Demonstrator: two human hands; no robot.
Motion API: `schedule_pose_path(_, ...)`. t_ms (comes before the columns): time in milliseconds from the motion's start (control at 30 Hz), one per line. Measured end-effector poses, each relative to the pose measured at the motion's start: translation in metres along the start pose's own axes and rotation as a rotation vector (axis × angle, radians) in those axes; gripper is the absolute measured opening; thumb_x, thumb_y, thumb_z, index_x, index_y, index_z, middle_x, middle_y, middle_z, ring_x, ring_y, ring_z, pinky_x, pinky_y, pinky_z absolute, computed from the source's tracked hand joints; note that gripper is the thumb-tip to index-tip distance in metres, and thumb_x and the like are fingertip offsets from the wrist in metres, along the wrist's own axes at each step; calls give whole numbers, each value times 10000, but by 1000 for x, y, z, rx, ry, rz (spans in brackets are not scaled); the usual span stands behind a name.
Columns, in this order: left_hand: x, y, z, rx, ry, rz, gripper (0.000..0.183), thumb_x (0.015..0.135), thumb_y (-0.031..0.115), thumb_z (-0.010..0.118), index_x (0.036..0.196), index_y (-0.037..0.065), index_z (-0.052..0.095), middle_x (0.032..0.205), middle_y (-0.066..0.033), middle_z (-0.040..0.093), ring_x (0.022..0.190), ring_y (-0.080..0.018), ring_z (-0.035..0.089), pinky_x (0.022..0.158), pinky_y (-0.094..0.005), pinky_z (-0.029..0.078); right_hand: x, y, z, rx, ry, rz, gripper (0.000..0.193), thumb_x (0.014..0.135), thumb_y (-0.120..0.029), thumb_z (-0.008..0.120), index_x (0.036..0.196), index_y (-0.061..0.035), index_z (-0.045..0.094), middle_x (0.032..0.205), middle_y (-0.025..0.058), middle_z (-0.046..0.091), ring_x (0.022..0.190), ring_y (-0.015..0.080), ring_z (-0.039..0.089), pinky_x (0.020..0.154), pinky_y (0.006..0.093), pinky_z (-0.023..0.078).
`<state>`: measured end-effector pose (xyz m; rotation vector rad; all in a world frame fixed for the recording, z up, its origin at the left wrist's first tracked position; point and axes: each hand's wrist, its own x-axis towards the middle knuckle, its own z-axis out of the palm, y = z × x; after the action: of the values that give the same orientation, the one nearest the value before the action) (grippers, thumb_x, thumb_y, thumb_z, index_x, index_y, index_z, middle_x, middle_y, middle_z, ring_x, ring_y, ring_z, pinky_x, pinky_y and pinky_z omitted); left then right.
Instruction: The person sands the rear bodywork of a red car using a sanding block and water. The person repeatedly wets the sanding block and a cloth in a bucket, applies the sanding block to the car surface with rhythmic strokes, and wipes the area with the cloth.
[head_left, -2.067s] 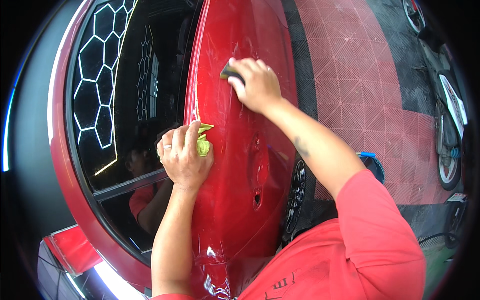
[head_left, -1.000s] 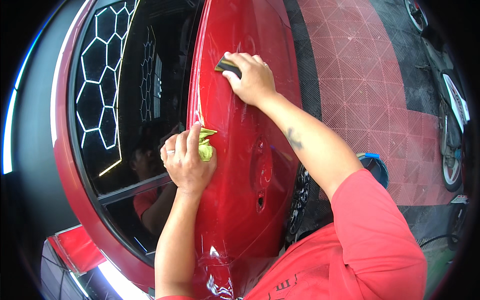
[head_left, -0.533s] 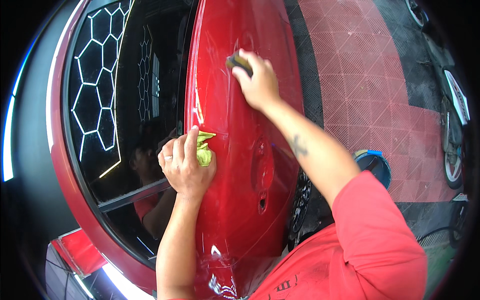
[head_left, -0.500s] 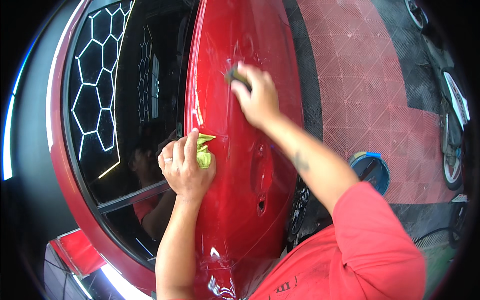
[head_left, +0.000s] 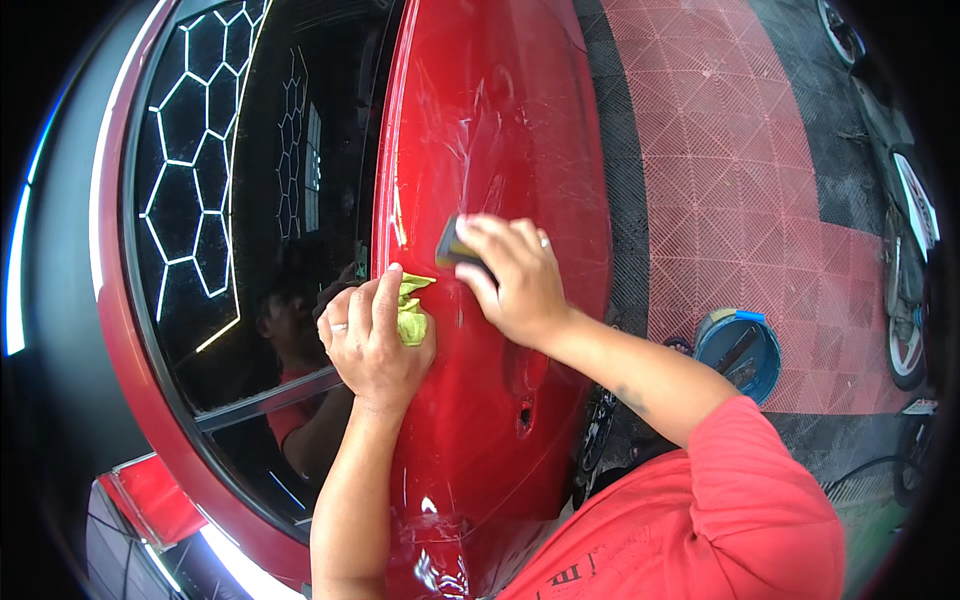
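A red car door [head_left: 460,420] lies in front of me, with whitish smears across its upper face. My right hand [head_left: 520,285] grips a small dark block with a yellowish layer [head_left: 453,243], pressed to the paint. The block's exact kind is unclear. Nearer and to the left, my left hand [head_left: 372,335] rests at the base of the window, its fingers closed on a crumpled yellow-green cloth [head_left: 412,322]. Part of the cloth is hidden beneath that hand. Below my right hand, the door has a small dark opening [head_left: 525,416].
Dark window glass [head_left: 320,200] runs along the left, reflecting hexagonal lights. Right of the car, a blue bucket [head_left: 771,385] with things inside stands on red and black floor tiles [head_left: 720,190]. A wheeled vehicle [head_left: 905,345] is at the far right.
My right hand has drawn the block back toward me along the door, from the upper panel to beside the cloth. My left hand has barely shifted.
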<state>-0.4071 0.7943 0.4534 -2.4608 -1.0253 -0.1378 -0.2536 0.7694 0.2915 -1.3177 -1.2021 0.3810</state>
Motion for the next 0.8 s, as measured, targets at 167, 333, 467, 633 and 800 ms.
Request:
schedule_pose_path(167, 10, 9, 7, -17, 30, 31, 709, 746, 135, 856, 1433, 123, 685, 1182, -83, 741, 1134, -337, 680, 1036, -499, 482, 111, 81, -12, -100, 130, 26, 503, 969, -308, 828, 1433, -139, 726, 1352, 82, 768, 1166, 370, 700, 1010, 524, 551)
schedule_pose_path(333, 0, 1, 3, -19, 13, 14, 709, 743, 124, 854, 1432, 119, 684, 1171, -80, 743, 1128, -335, 682, 1034, -499, 483, 61, 30, 12, -59, 150, 16, 543, 955, -316, 851, 1454, -143, 724, 1376, 83, 750, 1139, 354, 698, 991, 514, 557)
schedule_pose_path(467, -4, -2, 0, -14, 14, 4, 713, 738, 115, 852, 1431, 122, 684, 1173, -77, 744, 1129, -332, 683, 1035, -497, 484, 20, 7, -2, -25, -27, -143, 581, 898, -304, 891, 1439, -163, 731, 1391, 49, 738, 1141, 305, 685, 991, 495, 545)
schedule_pose_path(633, 10, 10, 8, -39, 35, 27, 701, 748, 116, 851, 1429, 127, 690, 1183, -73, 750, 1141, -333, 687, 1039, -498, 483, 127, 93, -3, 28, 232, 189, 458, 991, -280, 806, 1408, -111, 718, 1343, 136, 782, 1166, 420, 687, 1042, 532, 540)
schedule_pose_path(800, -5, -2, 0, -1, 1, -1, 688, 757, 119, 853, 1427, 123, 693, 1181, -76, 751, 1135, -334, 687, 1040, -496, 485, -31, -3, 9, 160, 86, 45, 588, 868, -133, 901, 1423, -125, 710, 1472, 102, 735, 1192, 342, 692, 1045, 516, 523)
